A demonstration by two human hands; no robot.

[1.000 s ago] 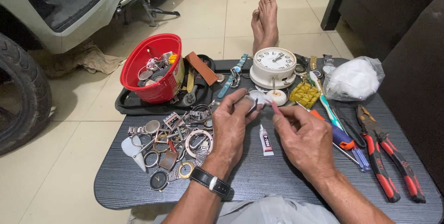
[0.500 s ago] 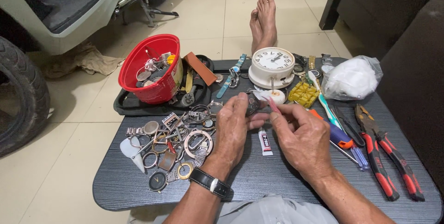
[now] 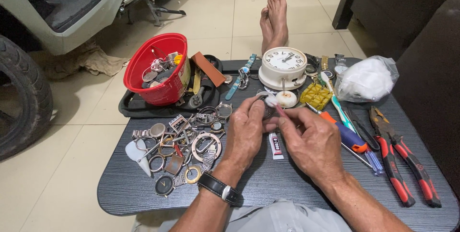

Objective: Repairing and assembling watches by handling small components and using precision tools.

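Nearest the camera, a dark watch on a black strap sits on the left wrist, above the near edge of the dark wood-grain table. The left hand is pinched around a small round watch case, thumb and fingers closed on its rim. The right hand is closed on a thin stick with a white tip, the tip resting on or just above the case; the fingers hide the contact, so I cannot tell which. Between the two hands a small glue tube lies flat on the table.

To the left, a spread of watch cases, rings and loose bands crowds the table just beside the left hand. To the right lie a blue-handled screwdriver and red-handled pliers, well apart from the case.

Just beyond the hands stand a small white disc and a yellow block. Farther back are a white alarm clock, a red basket of parts on a black tray, and a clear bag of white stuff. Past the table edge, bare feet rest on the tiled floor, with a tyre at far left.
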